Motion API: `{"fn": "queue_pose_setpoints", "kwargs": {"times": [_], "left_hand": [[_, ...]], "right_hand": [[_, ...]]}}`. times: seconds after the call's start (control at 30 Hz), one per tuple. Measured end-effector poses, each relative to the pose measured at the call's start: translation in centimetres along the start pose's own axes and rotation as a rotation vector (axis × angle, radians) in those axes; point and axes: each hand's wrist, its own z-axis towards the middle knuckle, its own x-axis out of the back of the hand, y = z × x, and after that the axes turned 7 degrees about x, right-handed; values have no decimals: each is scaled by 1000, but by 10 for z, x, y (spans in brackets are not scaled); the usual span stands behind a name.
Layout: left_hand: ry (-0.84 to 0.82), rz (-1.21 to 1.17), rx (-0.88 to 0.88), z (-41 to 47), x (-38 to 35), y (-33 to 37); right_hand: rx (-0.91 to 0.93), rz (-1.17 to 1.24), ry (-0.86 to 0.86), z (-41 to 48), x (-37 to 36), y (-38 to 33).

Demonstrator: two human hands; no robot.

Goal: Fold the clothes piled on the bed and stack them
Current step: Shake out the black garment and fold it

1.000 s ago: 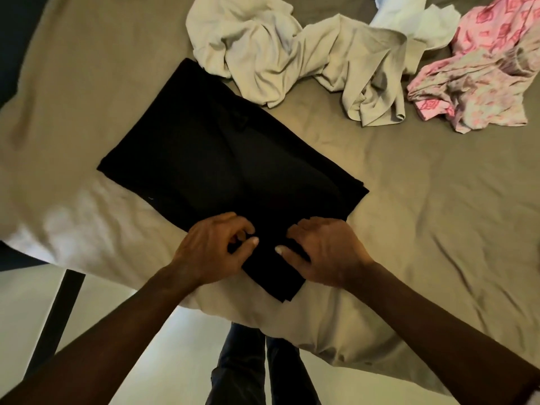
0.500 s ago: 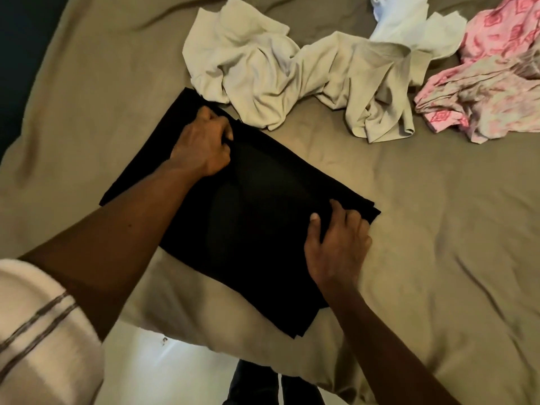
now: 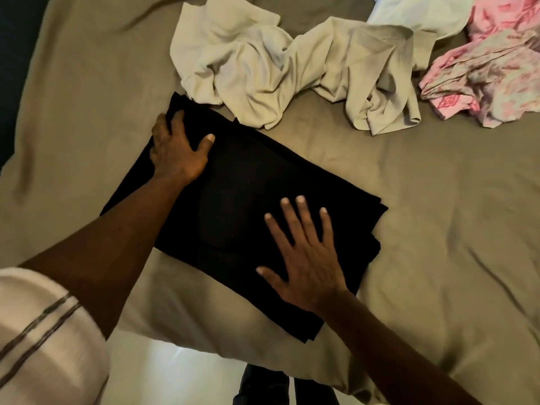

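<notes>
The right hand (image 3: 304, 258) has been flattened onto the black garment (image 3: 248, 182); the left hand's (image 3: 178, 150) hold at its far edge cannot be told; bed sheet (image 3: 438, 200) is exposed rightward.

The right hand (image 3: 306, 258) leaves the right edge of the folded black cloth garment (image 3: 248, 182) and now lies flat on it, fingers spread. The left hand (image 3: 178, 153), at the far corner, now splays its thumb.

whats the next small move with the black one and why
Probably fold the far end of the black garment over toward the near end: the left hand sits at its far corner, the right hand lies flat pinning the near part.
</notes>
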Motion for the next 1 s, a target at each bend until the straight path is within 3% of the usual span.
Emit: {"fn": "queue_pose_setpoints", "kwargs": {"times": [0.17,0.3,0.37,0.43,0.57,0.7,0.77,0.9,1.0], "left_hand": [[-8,27,-145,-8,-8,-24],[22,44,-221,-19,-13,-42],[127,43,-206,-26,-11,-50],[236,54,-98,-31,-10,-63],[305,70,144,-34,0,-103],[485,60,311,-50,15,-130],[500,45,363,-60,16,-137],[430,-22,317,-65,14,-157],[387,-255,214,-53,17,-176]], "right_hand": [[571,-132,-182,-26,-12,-11],[788,13,-266,-46,-7,-14],[644,66,-134,-46,0,-11],[362,164,-35,-40,8,-5],[0,293,63,-10,25,7],[-110,350,245,71,41,1],[-141,325,274,123,47,-4],[-160,285,147,224,67,-23],[-206,251,-11,281,76,-43]]}}
